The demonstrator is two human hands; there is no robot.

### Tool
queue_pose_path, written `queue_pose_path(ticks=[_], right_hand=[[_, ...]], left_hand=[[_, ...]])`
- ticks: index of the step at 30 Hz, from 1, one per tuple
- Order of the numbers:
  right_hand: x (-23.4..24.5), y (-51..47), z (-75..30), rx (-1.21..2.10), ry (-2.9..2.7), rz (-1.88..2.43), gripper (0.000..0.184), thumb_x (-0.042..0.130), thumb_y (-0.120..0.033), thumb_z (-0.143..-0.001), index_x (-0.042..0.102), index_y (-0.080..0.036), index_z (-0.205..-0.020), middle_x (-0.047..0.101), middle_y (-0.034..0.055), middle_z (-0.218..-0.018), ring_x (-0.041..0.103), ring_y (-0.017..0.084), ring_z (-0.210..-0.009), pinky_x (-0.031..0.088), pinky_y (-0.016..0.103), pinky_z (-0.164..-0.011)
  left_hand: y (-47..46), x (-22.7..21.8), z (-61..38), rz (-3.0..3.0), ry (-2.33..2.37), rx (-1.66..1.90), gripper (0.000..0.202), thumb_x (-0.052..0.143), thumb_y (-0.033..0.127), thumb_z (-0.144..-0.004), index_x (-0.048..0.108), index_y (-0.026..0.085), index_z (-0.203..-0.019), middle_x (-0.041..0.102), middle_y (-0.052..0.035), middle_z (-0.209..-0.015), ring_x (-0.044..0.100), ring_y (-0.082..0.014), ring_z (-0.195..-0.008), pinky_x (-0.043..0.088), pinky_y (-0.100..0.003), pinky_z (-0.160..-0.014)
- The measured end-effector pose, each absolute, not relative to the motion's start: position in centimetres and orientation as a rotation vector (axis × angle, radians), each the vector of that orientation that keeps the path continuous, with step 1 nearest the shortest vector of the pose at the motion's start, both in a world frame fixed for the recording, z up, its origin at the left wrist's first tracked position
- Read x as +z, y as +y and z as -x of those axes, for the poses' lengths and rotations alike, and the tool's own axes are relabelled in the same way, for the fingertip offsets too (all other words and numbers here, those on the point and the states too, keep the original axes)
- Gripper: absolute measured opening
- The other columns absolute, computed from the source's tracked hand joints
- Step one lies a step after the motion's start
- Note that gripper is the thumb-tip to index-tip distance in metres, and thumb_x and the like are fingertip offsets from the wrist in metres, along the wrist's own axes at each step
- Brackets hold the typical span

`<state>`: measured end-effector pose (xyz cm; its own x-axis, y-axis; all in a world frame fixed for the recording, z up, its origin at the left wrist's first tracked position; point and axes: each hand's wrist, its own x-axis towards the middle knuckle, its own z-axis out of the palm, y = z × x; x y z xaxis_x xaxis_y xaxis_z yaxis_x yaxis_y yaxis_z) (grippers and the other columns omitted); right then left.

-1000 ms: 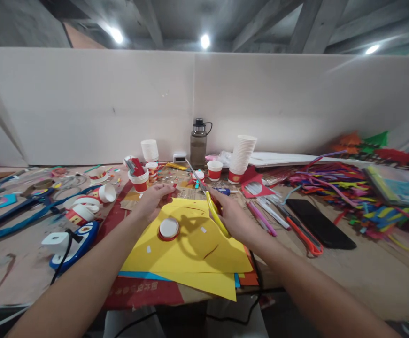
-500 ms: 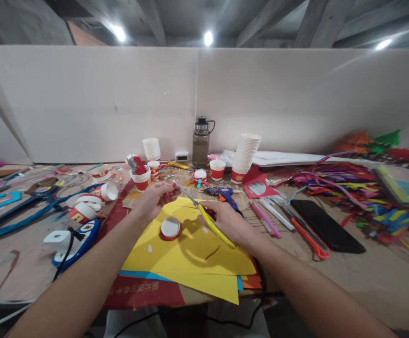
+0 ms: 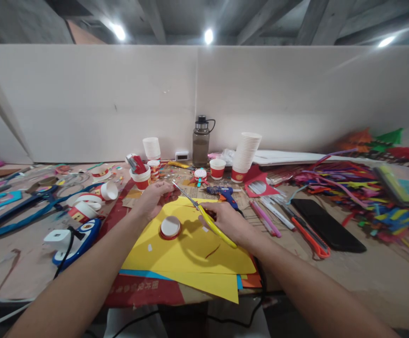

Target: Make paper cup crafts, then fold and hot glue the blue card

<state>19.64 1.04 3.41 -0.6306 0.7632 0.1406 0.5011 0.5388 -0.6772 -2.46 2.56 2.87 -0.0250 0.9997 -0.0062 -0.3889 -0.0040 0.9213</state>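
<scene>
My right hand (image 3: pixel 221 218) is closed around the yellow handles of a pair of scissors (image 3: pixel 207 219). The metal blades point up and to the left, with their tips close to the fingers of my left hand (image 3: pixel 157 197). Those left fingers are pinched together on a small red piece, mostly hidden, whose kind I cannot make out. Under both hands lies a sheet of yellow paper (image 3: pixel 190 258). On it sit a cut-off cup bottom (image 3: pixel 171 227), white with a red rim, some white scraps and a thin red strip.
Behind my hands stand a cup of tools (image 3: pixel 141 179), a glue gun (image 3: pixel 223 193), a water bottle (image 3: pixel 201 143) and stacked paper cups (image 3: pixel 245 157). Rightward lie pens, a utility knife (image 3: pixel 310 237), a phone (image 3: pixel 327 225) and pipe cleaners. A blue power strip (image 3: pixel 79 244) is at left.
Both hands and the scissors stay almost in place. The view has shifted very slightly; the blade tips look a little closer to my left fingers.
</scene>
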Motion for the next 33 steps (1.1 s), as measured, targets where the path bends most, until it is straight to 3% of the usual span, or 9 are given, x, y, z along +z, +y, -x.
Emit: queue_pose_path(ticks=[13,33], right_hand=[[3.6,0.99,-19.72,0.901,-2.346,1.007,0.028,0.052,-0.031,-0.082,0.068,-0.016,-0.098,0.066,0.0038,-0.079,0.052,0.014,-0.067,0.033,0.023,-0.056],[3.57,1.03,-19.86,0.846,-2.399,1.004,0.022,0.051,-0.027,-0.081,0.068,-0.015,-0.089,0.061,0.0017,-0.071,0.046,0.012,-0.062,0.028,0.021,-0.053]], left_hand=[[2.73,2.79,2.47,-0.895,0.953,1.37,0.015,0.07,0.016,-0.056,0.056,0.011,-0.055,0.06,-0.0021,-0.061,0.059,-0.012,-0.062,0.049,-0.023,-0.06],[2.63,2.86,2.79,-0.943,0.927,1.336,0.015,0.068,0.015,-0.059,0.055,0.012,-0.053,0.057,-0.0005,-0.058,0.056,-0.0101,-0.059,0.047,-0.022,-0.06]])
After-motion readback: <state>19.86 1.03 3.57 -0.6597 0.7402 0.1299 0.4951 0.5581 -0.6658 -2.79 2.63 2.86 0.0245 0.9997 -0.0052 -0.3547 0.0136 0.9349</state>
